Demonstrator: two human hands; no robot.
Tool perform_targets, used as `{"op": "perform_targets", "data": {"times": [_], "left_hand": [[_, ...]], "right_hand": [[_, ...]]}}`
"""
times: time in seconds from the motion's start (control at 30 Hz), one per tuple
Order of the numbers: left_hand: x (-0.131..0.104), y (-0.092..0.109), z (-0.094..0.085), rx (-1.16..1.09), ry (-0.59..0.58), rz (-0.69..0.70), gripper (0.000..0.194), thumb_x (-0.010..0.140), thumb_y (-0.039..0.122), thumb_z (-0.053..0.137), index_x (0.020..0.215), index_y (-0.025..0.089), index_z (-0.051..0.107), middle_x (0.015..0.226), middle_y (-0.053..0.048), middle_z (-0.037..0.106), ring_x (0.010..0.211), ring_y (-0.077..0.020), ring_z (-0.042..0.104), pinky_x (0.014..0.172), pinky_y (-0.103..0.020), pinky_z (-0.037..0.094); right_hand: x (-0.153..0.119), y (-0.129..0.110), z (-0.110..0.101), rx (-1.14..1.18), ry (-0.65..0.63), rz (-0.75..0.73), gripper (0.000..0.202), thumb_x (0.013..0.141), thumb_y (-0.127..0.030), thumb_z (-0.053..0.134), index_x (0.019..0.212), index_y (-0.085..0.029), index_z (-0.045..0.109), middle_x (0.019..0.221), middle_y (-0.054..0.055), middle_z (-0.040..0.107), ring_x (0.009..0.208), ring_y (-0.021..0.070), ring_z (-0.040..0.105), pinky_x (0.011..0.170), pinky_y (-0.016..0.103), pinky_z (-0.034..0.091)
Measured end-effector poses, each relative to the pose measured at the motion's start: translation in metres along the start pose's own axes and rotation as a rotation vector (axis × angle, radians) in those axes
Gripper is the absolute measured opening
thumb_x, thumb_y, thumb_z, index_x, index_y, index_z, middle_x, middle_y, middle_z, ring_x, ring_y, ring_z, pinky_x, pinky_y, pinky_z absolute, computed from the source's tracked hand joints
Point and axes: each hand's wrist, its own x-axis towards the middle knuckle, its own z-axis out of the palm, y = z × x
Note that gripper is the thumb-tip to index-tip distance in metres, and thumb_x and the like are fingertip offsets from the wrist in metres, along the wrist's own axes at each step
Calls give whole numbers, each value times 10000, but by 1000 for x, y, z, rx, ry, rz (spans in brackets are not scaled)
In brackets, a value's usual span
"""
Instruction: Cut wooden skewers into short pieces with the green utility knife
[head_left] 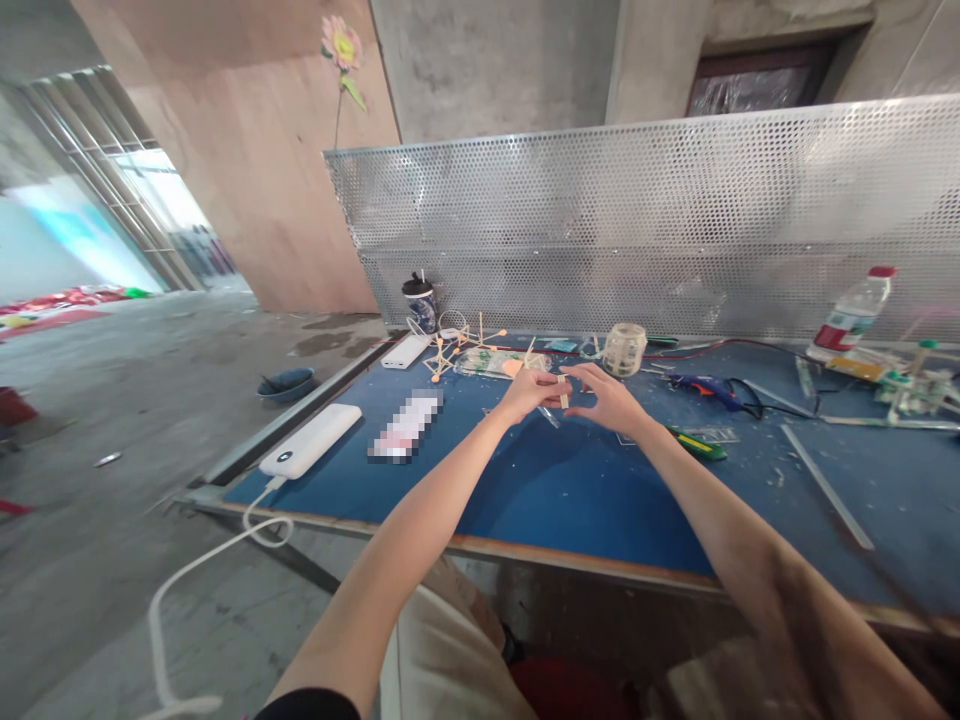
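Over the middle of the blue table, my left hand [529, 394] is closed on a small pale strip [564, 392] that looks like wood. Facing it, my right hand [606, 400] curves around the strip's far side, thumb and fingers apart; whether a fingertip touches the strip is too small to tell. A thin stick [530, 350] and a flat orange piece [513, 368] show just behind my left hand. Beneath the hands a clear, narrow piece [551, 417] lies on the table. A stick frame with orange joints [437, 362] stands farther left, beside a clear plastic packet [487, 362].
Left on the table [495, 500] lie a white power bank [311, 442] with its cable and a blurred-out phone [406, 427]. Rightward are a green utility knife [699, 446], blue glue gun [705, 390], jar [625, 350], metal strip [826, 487] and bottle [853, 315]. A perforated metal panel [600, 230] stands behind.
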Motion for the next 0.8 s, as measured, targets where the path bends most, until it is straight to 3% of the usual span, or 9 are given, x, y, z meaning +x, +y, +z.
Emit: {"op": "perform_targets", "data": {"times": [0.1, 0.4, 0.8], "left_hand": [[1, -1, 2, -4, 0, -6, 381, 970, 401, 635, 1261, 156, 611, 1255, -96, 642, 1091, -217, 652, 930, -440, 582], [0, 1, 4, -37, 29, -10, 382, 974, 407, 629, 1261, 155, 610, 1241, -94, 646, 1070, -211, 657, 914, -429, 587], [-3, 6, 2, -43, 29, 29, 377, 971, 400, 635, 1255, 155, 613, 1244, -94, 646, 1080, -213, 655, 922, -434, 585]], "right_hand": [[2, -3, 2, -19, -19, -28, 590, 905, -508, 685, 1428, -284, 525, 1411, 94, 576, 1228, 268, 599, 1033, 480, 523], [4, -5, 8, -83, -19, -74, 479, 969, -476, 614, 1371, -220, 561, 1396, 113, 586, 1236, 274, 589, 1047, 539, 501], [4, -8, 3, -83, 31, -64, 549, 981, -507, 585, 1452, -241, 498, 1419, 119, 578, 1267, 280, 575, 1071, 547, 483]]}}
